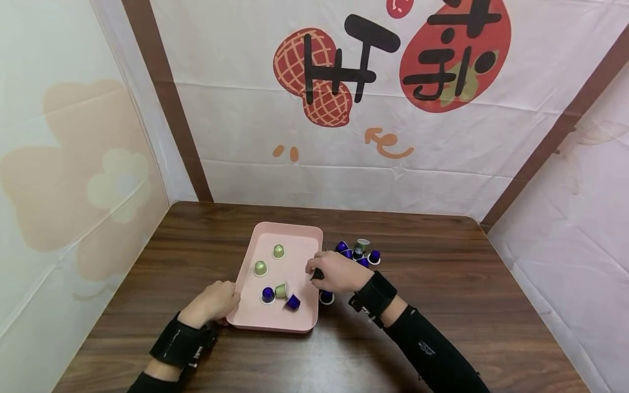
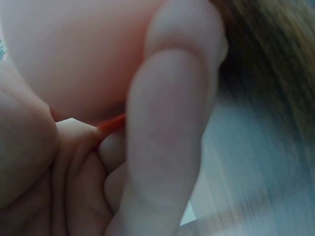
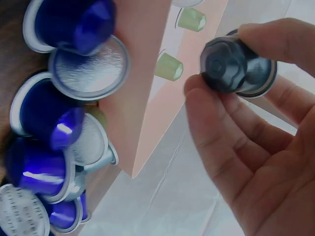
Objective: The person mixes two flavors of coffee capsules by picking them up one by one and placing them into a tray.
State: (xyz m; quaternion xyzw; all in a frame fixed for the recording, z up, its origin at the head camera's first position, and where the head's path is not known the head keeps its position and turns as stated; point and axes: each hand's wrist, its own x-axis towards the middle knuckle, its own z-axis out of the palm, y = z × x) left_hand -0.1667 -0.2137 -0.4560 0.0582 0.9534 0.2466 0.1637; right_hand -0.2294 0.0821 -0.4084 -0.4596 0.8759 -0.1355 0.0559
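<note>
Two hands are at work over a brown wooden counter (image 1: 442,284). The right hand (image 1: 339,271) pinches a dark grey coffee capsule (image 3: 237,67) between thumb and fingertips, holding it over the right edge of a pink tray (image 1: 295,232). The left hand (image 1: 212,303) grips the tray's near left corner, its fingers curled over the rim; the left wrist view shows only blurred fingers against the pink. Inside the tray lie three pale green capsules (image 1: 278,251) and two blue capsules (image 1: 267,295). Just right of the tray sits a loose heap of blue and silver capsules (image 1: 357,252), touching one another, and one more blue capsule (image 1: 326,297) rests near the right wrist.
</note>
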